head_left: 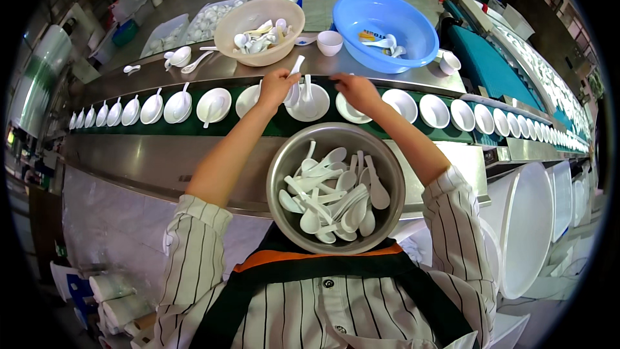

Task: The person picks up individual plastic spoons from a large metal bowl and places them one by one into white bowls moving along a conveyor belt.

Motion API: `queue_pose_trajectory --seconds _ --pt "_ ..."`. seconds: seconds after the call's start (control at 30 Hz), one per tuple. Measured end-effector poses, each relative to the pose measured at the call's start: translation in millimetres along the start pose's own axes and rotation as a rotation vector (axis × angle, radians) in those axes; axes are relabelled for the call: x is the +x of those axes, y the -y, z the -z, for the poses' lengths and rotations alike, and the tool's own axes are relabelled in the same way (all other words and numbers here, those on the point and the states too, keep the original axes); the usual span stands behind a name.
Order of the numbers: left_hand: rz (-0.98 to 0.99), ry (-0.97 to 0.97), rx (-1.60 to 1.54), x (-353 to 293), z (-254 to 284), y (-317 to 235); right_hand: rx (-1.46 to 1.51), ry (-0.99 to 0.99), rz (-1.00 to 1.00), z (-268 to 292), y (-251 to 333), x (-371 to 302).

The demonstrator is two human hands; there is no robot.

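My left hand (pixel 278 86) grips a white soup spoon (pixel 295 77) over the conveyor belt. Right beside it stands a white bowl (pixel 316 110) with another spoon (pixel 307 92) in it. My right hand (pixel 359 94) is closed, fingers curled, above a white bowl (pixel 349 114) that it partly covers; whatever its fingers hold is hidden. Against my front rests a steel basin (pixel 274 181) heaped with white spoons (pixel 336 190). Left along the belt, bowls (pixel 214 105) carry spoons; to the right, the near bowls (pixel 434 111) show none.
A green conveyor belt (pixel 248 128) runs across in front. Behind it, a steel ledge (pixel 194 77) holds a beige basin (pixel 223 32) of spoons, a blue basin (pixel 420 39) with several spoons, a small cup (pixel 329 43) and loose spoons. A teal belt (pixel 491 58) lies at far right.
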State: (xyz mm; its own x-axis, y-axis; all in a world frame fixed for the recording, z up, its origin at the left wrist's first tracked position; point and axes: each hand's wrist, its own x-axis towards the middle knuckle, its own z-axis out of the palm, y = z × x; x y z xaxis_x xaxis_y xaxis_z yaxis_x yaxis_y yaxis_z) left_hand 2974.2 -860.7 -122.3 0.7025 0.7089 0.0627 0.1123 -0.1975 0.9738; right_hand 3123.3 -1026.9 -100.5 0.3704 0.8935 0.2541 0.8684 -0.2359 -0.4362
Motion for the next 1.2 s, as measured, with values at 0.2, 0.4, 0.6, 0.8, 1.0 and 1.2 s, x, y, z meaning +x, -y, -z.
queue_pose_trajectory --seconds 0.2,0.4,0.6,0.8,1.0,1.2 --pt "-0.069 -0.183 0.482 10 11 12 -0.255 0.446 0.09 -78 39 64" --pt "-0.065 -0.197 0.738 2 40 21 0.531 0.342 -0.12 12 33 68" --pt "-0.201 -0.122 0.513 8 34 -5 0.445 -0.411 -0.044 110 29 13" --pt "-0.042 0.213 0.053 19 -56 -32 -0.154 0.315 0.579 30 95 -88" --pt "-0.152 0.24 0.582 24 -64 -1 -0.462 0.395 0.568 24 88 -95" --pt "-0.357 0.28 0.402 -26 -11 -48 0.003 0.441 0.18 65 83 -80"
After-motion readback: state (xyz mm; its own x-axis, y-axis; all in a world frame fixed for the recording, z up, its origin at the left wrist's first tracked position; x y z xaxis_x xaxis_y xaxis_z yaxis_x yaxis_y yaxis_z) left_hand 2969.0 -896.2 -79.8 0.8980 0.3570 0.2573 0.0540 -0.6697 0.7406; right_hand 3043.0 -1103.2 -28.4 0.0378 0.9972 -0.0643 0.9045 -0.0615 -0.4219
